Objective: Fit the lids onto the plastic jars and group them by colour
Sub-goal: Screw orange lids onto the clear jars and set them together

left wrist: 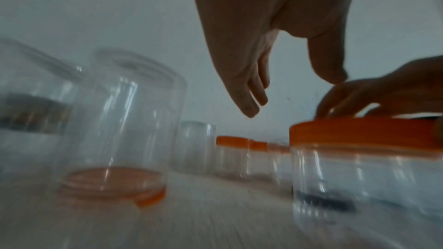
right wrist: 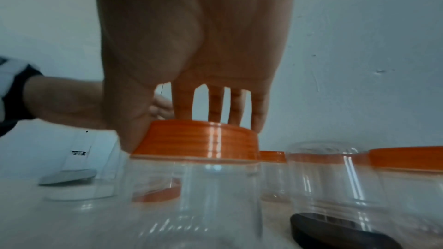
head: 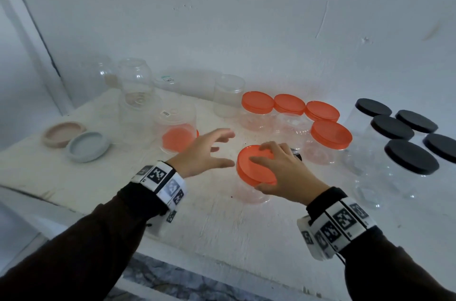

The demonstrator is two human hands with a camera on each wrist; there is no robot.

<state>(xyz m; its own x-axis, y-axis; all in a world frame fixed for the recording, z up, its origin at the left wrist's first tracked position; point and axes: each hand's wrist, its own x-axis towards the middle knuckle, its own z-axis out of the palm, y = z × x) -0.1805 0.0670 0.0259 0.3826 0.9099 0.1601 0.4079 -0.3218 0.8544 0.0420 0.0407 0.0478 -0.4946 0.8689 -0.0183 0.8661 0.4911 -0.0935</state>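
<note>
Nearest the front edge of the white table, the right hand lies over an orange lid that sits on a clear jar. Its fingers reach across the lid's top while the thumb curls against the near rim, so the hand grips the lid. In the right wrist view the lid sits tilted on the jar's mouth. A black lid lies on the table just beside this jar.

The left hand hovers just left of it, fingers spread and holding nothing, apart from the jar.

Beyond the left hand an upturned clear jar stands over a loose orange lid. Toward the left edge lie a grey lid and a beige lid, touching.

Farther back, four orange-lidded jars cluster near the middle, and black-lidded jars group toward the right edge. More clear jars without lids stand at the back left against the wall.
</note>
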